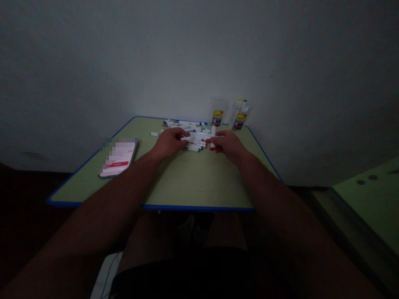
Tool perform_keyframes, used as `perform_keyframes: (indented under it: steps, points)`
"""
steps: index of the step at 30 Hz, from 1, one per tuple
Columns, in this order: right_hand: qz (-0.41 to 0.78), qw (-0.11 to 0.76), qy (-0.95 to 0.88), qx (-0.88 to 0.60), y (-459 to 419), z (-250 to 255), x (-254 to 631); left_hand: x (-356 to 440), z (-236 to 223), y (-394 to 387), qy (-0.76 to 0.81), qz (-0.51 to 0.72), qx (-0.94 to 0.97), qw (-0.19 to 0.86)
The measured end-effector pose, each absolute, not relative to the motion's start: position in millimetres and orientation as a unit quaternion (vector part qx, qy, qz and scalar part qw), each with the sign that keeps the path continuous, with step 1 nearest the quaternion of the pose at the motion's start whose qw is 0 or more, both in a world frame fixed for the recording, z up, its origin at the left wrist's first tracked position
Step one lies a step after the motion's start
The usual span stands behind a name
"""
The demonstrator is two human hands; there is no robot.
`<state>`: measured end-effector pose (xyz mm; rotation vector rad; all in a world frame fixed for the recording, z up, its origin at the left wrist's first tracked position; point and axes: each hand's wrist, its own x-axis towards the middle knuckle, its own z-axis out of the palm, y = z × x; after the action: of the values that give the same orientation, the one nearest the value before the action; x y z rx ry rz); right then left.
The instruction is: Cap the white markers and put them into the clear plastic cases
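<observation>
Near the far half of the small table, my right hand [231, 145] pinches a white marker [213, 135]. That marker stands nearly upright, its red end at the bottom. My left hand [170, 143] lies at the left side of a loose pile of white markers [198, 139]. Its thumb and fingers are closed around a pale marker [186, 139], which is partly hidden by them. Red, green and dark tips show along the pile's near right edge. One green-tipped marker [153, 134] pokes out left of my left hand.
More markers [182, 123] lie along the table's back edge. Two clear plastic cases with yellow labels stand at the back right: one [218, 118] by the wall, another [239, 120] with yellow and green caps. A phone [120, 160] lies on the left of the blue-edged table [199, 187].
</observation>
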<state>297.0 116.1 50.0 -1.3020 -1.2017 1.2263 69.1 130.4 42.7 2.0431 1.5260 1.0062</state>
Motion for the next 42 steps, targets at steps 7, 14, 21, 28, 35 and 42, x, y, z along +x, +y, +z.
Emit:
perform_keyframes:
  steps: [7,14,21,28,35,42]
  points:
    - [0.508,0.468,-0.499,-0.524,116.1,48.8,295.8,69.6,41.9,130.4,0.552,0.357,0.728,0.194]
    - [0.506,0.463,-0.499,-0.53,116.9,47.4,294.5,71.0,44.3,128.4,0.553,0.376,0.72,0.187]
    - [0.497,0.459,-0.512,-0.529,115.1,47.2,295.1,72.4,46.7,126.0,0.552,0.376,0.721,0.186]
    - [0.494,0.451,-0.52,-0.531,114.9,47.1,295.9,71.4,44.1,128.5,0.538,0.387,0.723,0.196]
    - [0.497,0.446,-0.52,-0.532,115.9,47.4,296.6,70.5,43.4,130.0,0.534,0.39,0.727,0.186]
    - [0.501,0.455,-0.511,-0.53,115.4,48.9,296.9,70.5,46.7,127.3,0.552,0.376,0.729,0.149]
